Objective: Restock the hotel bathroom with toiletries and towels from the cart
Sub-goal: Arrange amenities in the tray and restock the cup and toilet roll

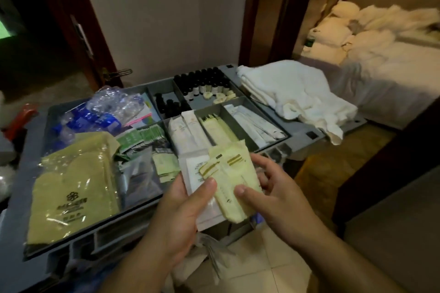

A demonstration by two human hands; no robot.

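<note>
Over the near edge of the grey cart tray [71, 242], my left hand [183, 216] holds a stack of flat toiletry packets [228, 173], pale yellow ones lying on white ones, with its thumb pressed on top. My right hand [273, 195] grips the same stack from the right, thumb on the yellow packet and fingers curled behind it. The tray's compartments hold small dark bottles [202, 83], white tubes [188, 131], yellow sachets [219, 126] and long white packets [254, 123]. Folded white towels [292, 93] lie on the cart's right end.
Large yellow-green bagged items [73, 185] fill the tray's left side, behind them crinkled plastic water bottles [104, 112]. A dark wooden door [78, 31] stands open at the left. Through a doorway on the right is an unmade bed [381, 54]. Tiled floor [262, 269] lies below.
</note>
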